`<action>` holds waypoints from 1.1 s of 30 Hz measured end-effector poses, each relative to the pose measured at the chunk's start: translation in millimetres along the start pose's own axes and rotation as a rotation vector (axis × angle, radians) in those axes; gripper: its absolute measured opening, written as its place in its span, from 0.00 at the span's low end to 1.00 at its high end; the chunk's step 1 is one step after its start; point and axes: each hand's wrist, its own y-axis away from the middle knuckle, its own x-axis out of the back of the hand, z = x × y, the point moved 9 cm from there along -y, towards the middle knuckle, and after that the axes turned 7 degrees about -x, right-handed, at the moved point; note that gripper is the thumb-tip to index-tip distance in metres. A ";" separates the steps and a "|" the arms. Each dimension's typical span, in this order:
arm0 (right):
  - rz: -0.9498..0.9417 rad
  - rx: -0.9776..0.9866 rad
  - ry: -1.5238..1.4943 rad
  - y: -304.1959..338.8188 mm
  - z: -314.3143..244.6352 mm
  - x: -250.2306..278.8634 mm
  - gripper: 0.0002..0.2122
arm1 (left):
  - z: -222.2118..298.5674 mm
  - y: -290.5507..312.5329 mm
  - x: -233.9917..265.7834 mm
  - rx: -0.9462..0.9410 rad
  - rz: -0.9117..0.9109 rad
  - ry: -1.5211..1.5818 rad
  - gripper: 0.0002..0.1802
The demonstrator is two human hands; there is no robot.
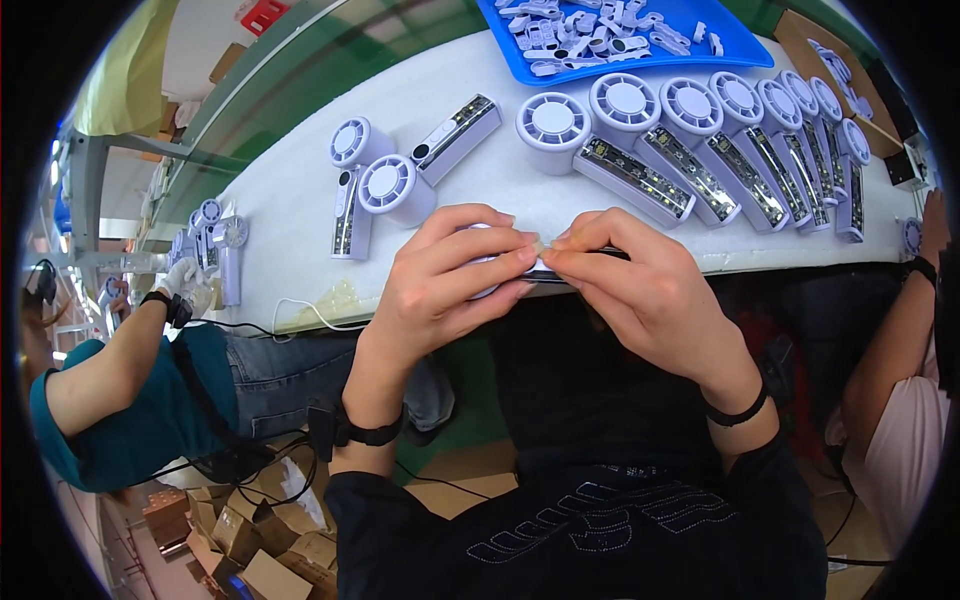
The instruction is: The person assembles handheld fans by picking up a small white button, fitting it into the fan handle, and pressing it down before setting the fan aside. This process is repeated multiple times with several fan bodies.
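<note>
At the table's near edge, my left hand is closed around a pale lavender handheld fan, mostly hidden by the fingers. A dark strip along its body shows between the hands. My right hand pinches at the dark strip's end, with thumb and fingertips almost meeting those of the left. A tiny pale bit sits between the fingertips, too small to name. Just beyond my hands stand lavender fans with round vented heads and handles showing circuit boards.
A row of similar fans with exposed boards fans out at the right. Behind it stands a blue tray of small lavender parts. A cardboard box is at the far right. A gloved co-worker's hand is at left, another person's arm at right.
</note>
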 end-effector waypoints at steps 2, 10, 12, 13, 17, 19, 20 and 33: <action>-0.016 -0.020 0.024 -1.0 -1.4 -0.8 0.12 | 1.3 -1.3 0.1 -0.005 -0.004 -0.014 0.25; 0.126 -0.009 0.133 9.1 -9.6 5.3 0.16 | 2.6 -3.1 -0.8 0.031 0.023 -0.014 0.22; 0.120 0.019 0.159 9.2 -8.1 5.8 0.17 | 1.9 -2.9 -0.8 0.027 0.025 -0.022 0.22; 0.109 0.041 0.183 9.9 -10.4 4.7 0.18 | 2.2 -2.2 -0.6 0.029 0.026 -0.026 0.22; 0.092 0.051 0.215 10.7 -13.6 2.5 0.19 | -0.2 2.0 -3.8 0.027 0.005 -0.008 0.25; 0.074 0.041 0.215 11.5 -12.3 1.2 0.19 | -0.8 3.9 -5.4 0.040 -0.001 0.007 0.26; 0.080 0.055 0.211 11.2 -13.4 1.1 0.19 | 0.4 3.7 -4.2 0.030 -0.004 0.001 0.25; 0.282 0.265 0.528 24.3 -13.7 -15.7 0.19 | 21.6 -1.3 -6.1 -0.071 -0.054 -0.297 0.28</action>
